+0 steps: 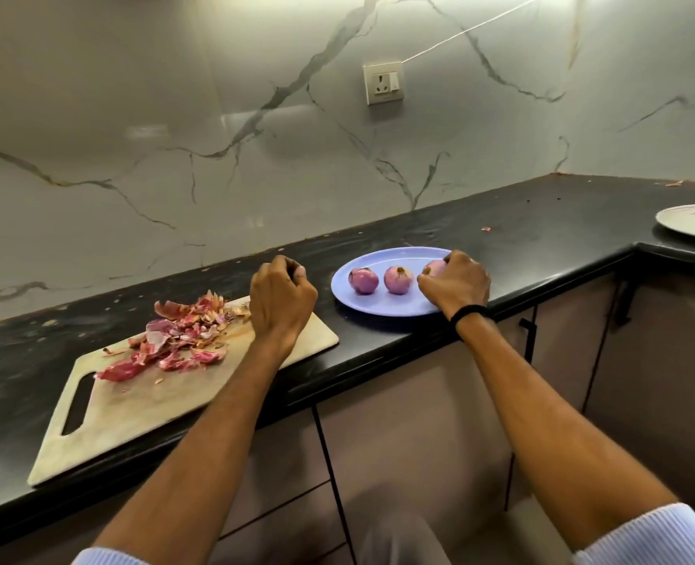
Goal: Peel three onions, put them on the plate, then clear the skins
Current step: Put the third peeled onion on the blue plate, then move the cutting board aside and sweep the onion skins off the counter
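Skins [179, 338] light, flaky: pinch whole pile; right hand [456, 285] grasps third onion [434, 269], left hand [282, 295] clenched empty

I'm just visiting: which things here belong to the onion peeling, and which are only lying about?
In the job: three peeled purple onions, the rightmost onion gripped by the right hand; round blue plate; pile of reddish onion skins; pale cutting board.
Lying about: white wall socket; pale patterned plate at the far right.
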